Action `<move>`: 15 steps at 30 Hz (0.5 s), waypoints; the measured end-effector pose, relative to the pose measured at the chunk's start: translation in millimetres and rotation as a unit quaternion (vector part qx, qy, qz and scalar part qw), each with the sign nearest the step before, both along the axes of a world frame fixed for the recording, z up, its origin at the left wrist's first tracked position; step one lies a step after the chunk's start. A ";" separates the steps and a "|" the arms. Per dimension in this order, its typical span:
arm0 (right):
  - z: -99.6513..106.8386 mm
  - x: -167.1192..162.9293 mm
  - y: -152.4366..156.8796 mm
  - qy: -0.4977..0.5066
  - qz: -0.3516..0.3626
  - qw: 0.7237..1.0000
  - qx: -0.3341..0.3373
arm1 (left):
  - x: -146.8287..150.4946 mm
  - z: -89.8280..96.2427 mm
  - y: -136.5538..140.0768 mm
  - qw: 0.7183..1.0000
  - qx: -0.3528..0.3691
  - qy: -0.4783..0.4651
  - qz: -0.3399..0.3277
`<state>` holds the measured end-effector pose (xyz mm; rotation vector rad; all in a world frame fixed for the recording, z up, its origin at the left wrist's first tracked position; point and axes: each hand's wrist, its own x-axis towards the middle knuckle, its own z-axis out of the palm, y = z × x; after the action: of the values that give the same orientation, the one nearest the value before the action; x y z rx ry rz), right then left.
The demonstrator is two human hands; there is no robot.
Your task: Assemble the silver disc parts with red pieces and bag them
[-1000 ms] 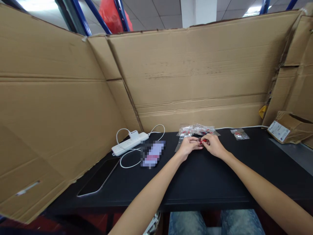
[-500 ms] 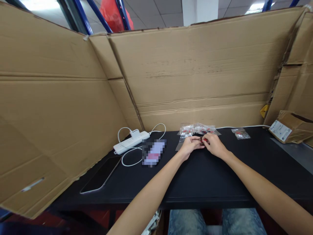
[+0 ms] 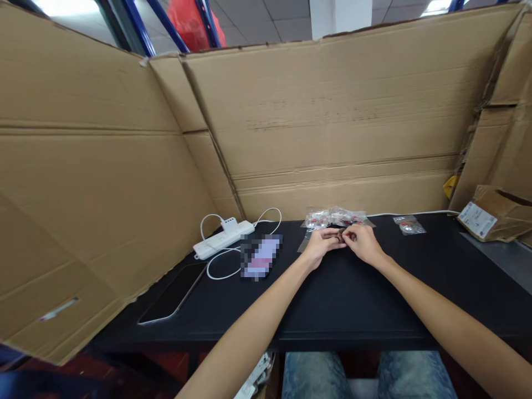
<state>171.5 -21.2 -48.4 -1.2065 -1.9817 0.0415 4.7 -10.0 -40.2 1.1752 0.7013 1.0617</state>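
We count two hands, both at one small red-and-dark piece [image 3: 343, 235] held just above or on the surface [image 3: 332, 305], near the back; we cannot tell which. Our left hand [image 3: 322, 245] grips its left side with the fingers, and our right hand [image 3: 364, 242] pinches it from the right, thumb and fingers together. Just behind lies one cluster of clear packets [image 3: 334, 215] with red bits inside, overlapping too much for us to count. One single packet [image 3: 409, 225], also with red in it, lies apart to the right.

To the left we count one white power strip [image 3: 216, 245] with one plug adapter [image 3: 230, 225] in it, one dark tablet [image 3: 174, 293] lying flat and one phone [image 3: 261, 257], its screen blurred into blocks. At the far right sits one cardboard box [image 3: 509, 213] bearing one white label [image 3: 477, 220]; its print is too small for us to read. Cardboard panels [image 3: 332, 111] stand around the back and sides.
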 end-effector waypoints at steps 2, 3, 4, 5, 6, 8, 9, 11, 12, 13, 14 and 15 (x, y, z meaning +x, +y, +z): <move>0.6 -1.7 -0.9 0.008 0.007 1.000 0.010 | -0.2 0.4 0.4 1.000 0.002 -0.004 0.006; 1.1 -2.6 -1.5 0.010 0.013 1.000 0.015 | -0.5 0.3 0.7 1.000 0.003 -0.006 0.009; 1.8 -3.5 -2.2 0.013 0.018 1.000 0.018 | -0.8 0.3 1.1 1.000 0.003 -0.007 0.013; 2.6 -4.1 -2.7 0.018 0.022 0.999 0.020 | -1.2 0.3 1.4 1.000 0.001 -0.008 0.016; 3.6 -4.4 -3.1 0.023 0.025 0.999 0.023 | -1.5 0.4 1.8 1.000 -0.001 -0.009 0.016; 6.0 -4.0 -3.6 0.035 0.031 0.999 0.026 | -1.9 1.2 2.3 1.000 -0.007 -0.012 0.013; 7.3 -3.5 -3.9 0.041 0.034 0.998 0.028 | -2.0 1.8 2.5 1.000 -0.009 -0.014 0.011; 9.6 -2.3 -4.6 0.051 0.040 0.997 0.032 | -2.1 3.0 2.9 1.000 -0.014 -0.017 0.009; 10.5 -2.0 -5.1 0.055 0.042 0.997 0.034 | -2.3 3.5 3.2 1.000 -0.015 -0.018 0.009; 11.1 -2.0 -5.7 0.057 0.045 0.997 0.036 | -2.5 3.7 3.5 1.000 -0.017 -0.018 0.010; 11.5 -2.4 -6.3 0.059 0.047 0.996 0.039 | -2.7 3.8 3.9 1.000 -0.018 -0.018 0.012; 11.6 -3.2 -6.8 0.059 0.050 0.996 0.041 | -3.0 3.7 4.4 1.000 -0.019 -0.017 0.013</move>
<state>168.3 -28.0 -36.7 -1.0282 -1.9201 0.0802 1.7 -5.6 -36.6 1.1151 0.7098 1.0836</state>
